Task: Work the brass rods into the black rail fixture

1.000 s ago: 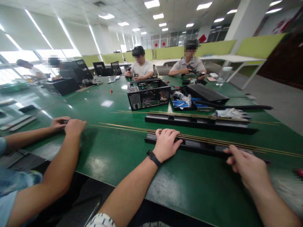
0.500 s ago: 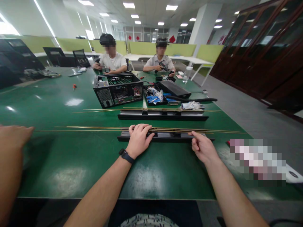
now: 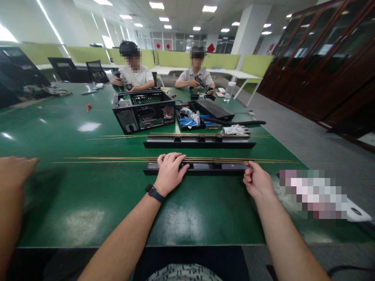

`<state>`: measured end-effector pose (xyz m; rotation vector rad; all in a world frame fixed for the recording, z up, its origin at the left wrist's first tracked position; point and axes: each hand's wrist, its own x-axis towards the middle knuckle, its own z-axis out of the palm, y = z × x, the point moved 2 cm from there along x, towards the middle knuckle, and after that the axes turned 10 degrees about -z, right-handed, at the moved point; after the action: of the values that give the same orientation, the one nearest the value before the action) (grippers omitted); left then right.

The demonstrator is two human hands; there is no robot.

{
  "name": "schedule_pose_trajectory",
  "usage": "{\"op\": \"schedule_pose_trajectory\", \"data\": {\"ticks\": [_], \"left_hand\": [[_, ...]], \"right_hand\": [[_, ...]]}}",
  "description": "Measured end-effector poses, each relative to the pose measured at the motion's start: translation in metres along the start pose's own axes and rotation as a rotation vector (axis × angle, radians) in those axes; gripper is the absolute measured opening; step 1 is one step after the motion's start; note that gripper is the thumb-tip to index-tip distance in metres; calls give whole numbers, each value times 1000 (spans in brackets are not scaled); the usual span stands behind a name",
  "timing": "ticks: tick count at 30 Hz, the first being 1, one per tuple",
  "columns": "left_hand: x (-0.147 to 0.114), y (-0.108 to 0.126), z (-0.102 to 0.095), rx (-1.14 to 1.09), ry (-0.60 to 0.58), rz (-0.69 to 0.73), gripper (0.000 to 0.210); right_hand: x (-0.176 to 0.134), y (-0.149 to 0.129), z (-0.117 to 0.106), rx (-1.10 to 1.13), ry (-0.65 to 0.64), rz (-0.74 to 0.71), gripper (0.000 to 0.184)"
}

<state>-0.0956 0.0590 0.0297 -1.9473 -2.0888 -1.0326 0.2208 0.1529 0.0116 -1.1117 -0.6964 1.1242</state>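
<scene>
The near black rail (image 3: 199,171) lies lengthwise on the green table in front of me. Several thin brass-coloured rods (image 3: 114,159) run along its top and stick out past both ends. My left hand (image 3: 171,171), with a dark watch on the wrist, is closed over the rail and rods left of their middle, its thumb on the near side. Near the rail's right end, my right hand (image 3: 258,178) is closed at the rods, index finger along one of them and the other fingers curled. The exact pinch is partly hidden.
Behind lies a second black rail (image 3: 199,144) with more thin rods. Farther back are an open computer case (image 3: 143,111), a tray with gloves (image 3: 190,119) and a black box (image 3: 213,109). Another person's hand (image 3: 17,169) reaches in at left. Two people sit across the table.
My right hand has slid rightward along the rail, and one rod has shifted right with it. My left hand stays on the rail. The view has turned slightly.
</scene>
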Motion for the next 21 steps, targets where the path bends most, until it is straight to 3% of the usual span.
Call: {"op": "schedule_pose_trajectory", "data": {"ticks": [6, 13, 21], "left_hand": [[0, 1, 0, 18, 0, 16, 35], [0, 2, -1, 43, -18, 21, 35], [3, 10, 0, 39, -64, 60, 33]], "right_hand": [[-2, 2, 4, -50, -119, -1, 19], [4, -2, -3, -35, 35, -48, 19], [-2, -1, 1, -119, -59, -69, 26]]}}
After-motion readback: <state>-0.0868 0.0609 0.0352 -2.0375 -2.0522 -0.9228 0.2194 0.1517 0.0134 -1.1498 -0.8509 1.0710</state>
